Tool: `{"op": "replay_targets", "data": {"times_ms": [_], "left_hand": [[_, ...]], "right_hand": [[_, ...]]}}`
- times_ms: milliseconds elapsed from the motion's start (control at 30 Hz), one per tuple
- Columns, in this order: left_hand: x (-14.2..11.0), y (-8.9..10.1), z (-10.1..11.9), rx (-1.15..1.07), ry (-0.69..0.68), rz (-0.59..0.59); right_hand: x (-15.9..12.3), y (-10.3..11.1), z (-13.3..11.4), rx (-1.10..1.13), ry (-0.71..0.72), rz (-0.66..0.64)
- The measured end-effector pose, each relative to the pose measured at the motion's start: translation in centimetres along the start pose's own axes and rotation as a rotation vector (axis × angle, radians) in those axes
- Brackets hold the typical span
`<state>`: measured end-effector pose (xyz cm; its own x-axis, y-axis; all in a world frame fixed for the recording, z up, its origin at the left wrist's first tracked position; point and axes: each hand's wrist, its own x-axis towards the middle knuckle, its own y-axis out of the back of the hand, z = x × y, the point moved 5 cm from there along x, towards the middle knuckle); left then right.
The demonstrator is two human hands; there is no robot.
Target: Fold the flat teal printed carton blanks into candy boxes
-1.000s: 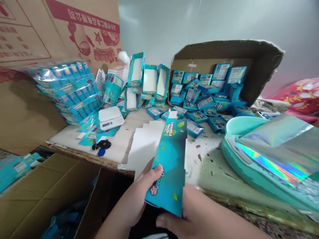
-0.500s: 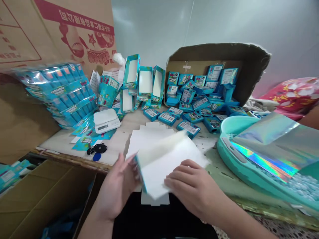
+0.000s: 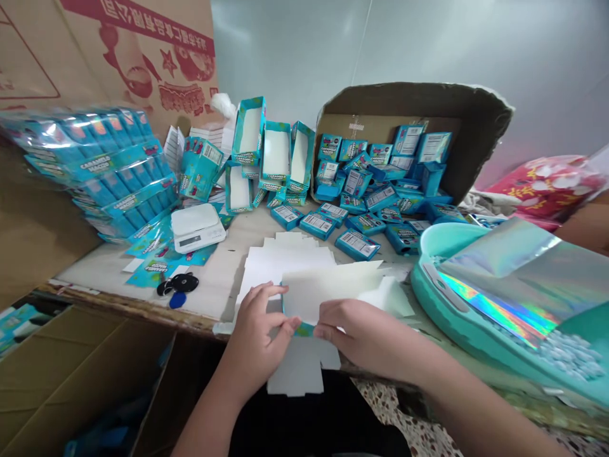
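My left hand (image 3: 259, 336) and my right hand (image 3: 361, 333) both pinch the near edge of a flat unfolded carton blank (image 3: 333, 289), white side up with a blue printed edge showing between my fingers. It lies over a stack of more white carton blanks (image 3: 280, 260) at the table's front edge. Both hands are closed on it, thumbs and fingers pressing a fold.
Several small blue boxes (image 3: 371, 190) spill from a tipped cardboard box (image 3: 476, 127). Open blue display trays (image 3: 271, 152), wrapped blue packs (image 3: 104, 171), a white scale (image 3: 195, 225), a key fob (image 3: 176, 285), a teal basin (image 3: 476, 304) with holographic bags (image 3: 514, 279), and a brown carton (image 3: 71, 374) below.
The carton blank was held upright, blue side facing me; it was flipped white side up and lowered onto the stack. Both hands now pinch its near edge.
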<state>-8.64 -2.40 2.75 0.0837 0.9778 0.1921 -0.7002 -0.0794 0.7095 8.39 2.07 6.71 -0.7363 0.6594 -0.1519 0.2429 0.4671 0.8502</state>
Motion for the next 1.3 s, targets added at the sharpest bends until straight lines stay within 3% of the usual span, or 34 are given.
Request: {"op": "replay_targets", "data": {"times_ms": [100, 200, 300, 467, 567, 667, 733, 833, 1000, 1200, 1300], "left_hand": [[1.0, -0.5, -1.1, -0.133, 0.131, 0.083], [1.5, -0.9, -2.2, -0.182, 0.192, 0.163], [1.8, -1.2, -2.7, -0.165, 0.196, 0.168], [1.5, -0.7, -1.5, -0.050, 0.205, 0.210], [1.3, -0.3, 1.2, 0.237, 0.019, 0.207], [1.4, -1.4, 3.1, 0.362, -0.213, -0.011], [1.6, -2.3, 3.1, 0.342, -0.237, -0.138], [2.1, -2.9, 2.3, 0.295, -0.204, -0.211], [2.3, -3.4, 2.1, 0.438, -0.264, -0.240], [1.5, -3.7, 4.1, 0.668, -0.492, -0.135], [2.3, -4.5, 4.6, 0.601, -0.487, -0.229]], "right_hand": [[1.9, 0.5, 1.0, -0.047, -0.081, -0.004], [3.2, 0.8, 0.8, -0.111, -0.078, 0.105], [2.7, 0.5, 0.0, -0.228, 0.004, 0.206], [0.7, -1.6, 1.0, -0.226, 0.064, 0.202], [0.4, -3.2, 1.6, -0.185, 0.076, 0.218], [0.6, -4.4, 1.6, -0.219, 0.048, 0.242], [0.6, -4.5, 1.6, -0.233, 0.019, 0.260], [-0.2, -3.7, 2.1, -0.234, -0.020, 0.281], [-2.3, -1.9, 4.7, -0.189, -0.194, 0.242], [-2.3, -2.7, 4.9, -0.225, -0.237, 0.167], [-2.1, -3.1, 4.9, -0.227, -0.252, 0.162]]}}
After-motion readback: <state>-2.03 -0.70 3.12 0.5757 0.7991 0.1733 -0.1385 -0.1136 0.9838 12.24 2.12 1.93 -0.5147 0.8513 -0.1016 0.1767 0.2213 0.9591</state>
